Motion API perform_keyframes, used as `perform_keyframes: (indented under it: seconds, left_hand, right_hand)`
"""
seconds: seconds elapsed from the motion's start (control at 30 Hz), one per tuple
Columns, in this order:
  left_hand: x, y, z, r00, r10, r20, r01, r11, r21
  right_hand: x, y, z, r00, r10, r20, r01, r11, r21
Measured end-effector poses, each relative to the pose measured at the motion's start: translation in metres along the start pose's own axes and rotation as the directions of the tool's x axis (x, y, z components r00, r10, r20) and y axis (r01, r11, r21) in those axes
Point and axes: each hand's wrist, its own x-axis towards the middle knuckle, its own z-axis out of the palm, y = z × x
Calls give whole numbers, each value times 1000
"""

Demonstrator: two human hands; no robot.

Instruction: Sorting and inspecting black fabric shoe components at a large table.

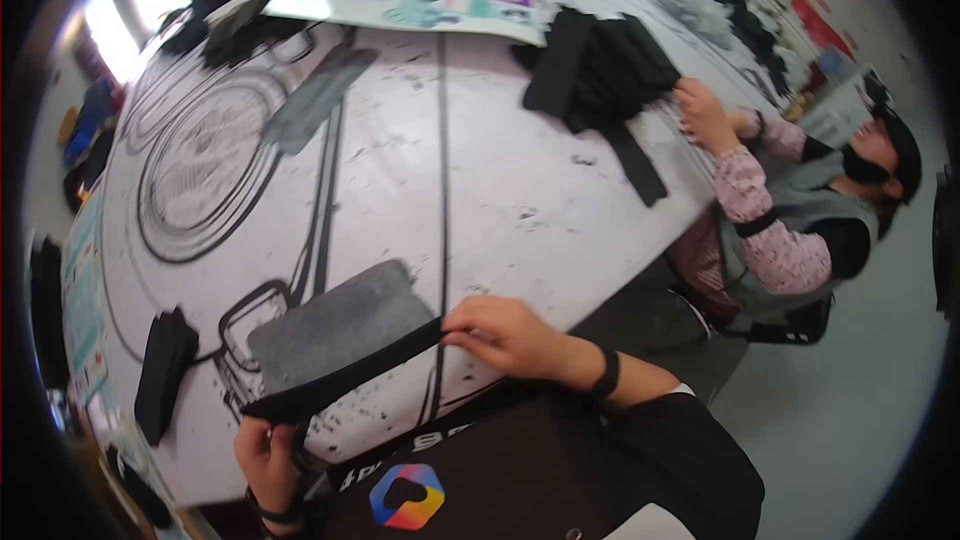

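A long black fabric strip stretches between my two hands along the near edge of a grey fabric panel. My left hand pinches its lower left end, fingers closed. At the other end, my right hand grips the strip between thumb and fingers. The panel lies flat on the table, partly overlapped by the strip; whether the two are joined I cannot tell. Left of the panel rests a folded black fabric bundle.
The table has a white cover with black line drawings. Another grey fabric piece lies farther off. A co-worker at the right handles black cloth. At the back, a patterned board carries grey pieces; dark fabric heaps stand beside it.
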Motion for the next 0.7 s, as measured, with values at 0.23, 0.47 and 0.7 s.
perform_keyframes:
  seconds: [0.23,0.47,0.7]
  left_hand:
    - [-9,5,14,991,87,-103,-79,994,73]
    - [1,6,24,988,-14,-153,-6,992,-128]
    - [8,4,30,987,31,-156,-55,987,-153]
  right_hand:
    - [6,11,19,998,-62,-10,62,998,25]
    - [9,20,18,987,-154,-52,149,985,-84]
    - [16,18,16,993,-96,-72,93,995,-43]
